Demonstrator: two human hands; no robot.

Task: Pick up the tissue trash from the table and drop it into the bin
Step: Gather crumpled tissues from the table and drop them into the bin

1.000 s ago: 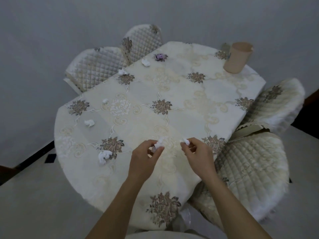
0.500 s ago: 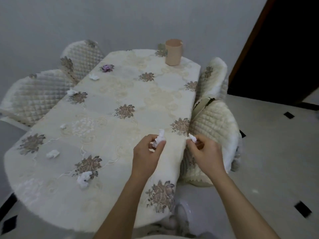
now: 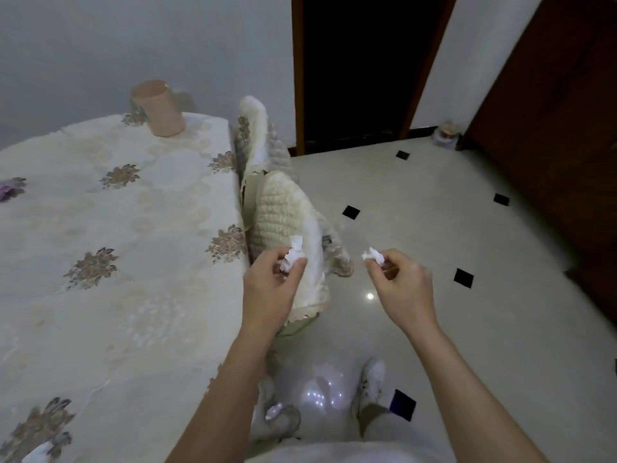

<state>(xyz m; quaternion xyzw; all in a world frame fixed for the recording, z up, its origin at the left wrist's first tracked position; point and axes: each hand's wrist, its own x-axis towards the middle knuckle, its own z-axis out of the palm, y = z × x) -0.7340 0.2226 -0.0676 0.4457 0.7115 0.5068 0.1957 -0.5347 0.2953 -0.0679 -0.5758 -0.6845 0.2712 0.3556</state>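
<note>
My left grip (image 3: 272,282) pinches a crumpled tissue (image 3: 293,255) in front of the quilted chair (image 3: 283,215), and my right grip (image 3: 402,285) pinches a smaller tissue piece (image 3: 373,254) above the tiled floor (image 3: 434,228). The bench (image 3: 117,245) with the pink bin (image 3: 159,108) stands on my left.

So there's two cream quilted chair covers (image 3: 287,212) pushed right against the edge of the embroidered floral tablecloth (image 3: 110,228), glossy white floor tiles with little black diamond insets (image 3: 463,278), and a dark open doorway with a brown wooden frame (image 3: 360,68).
</note>
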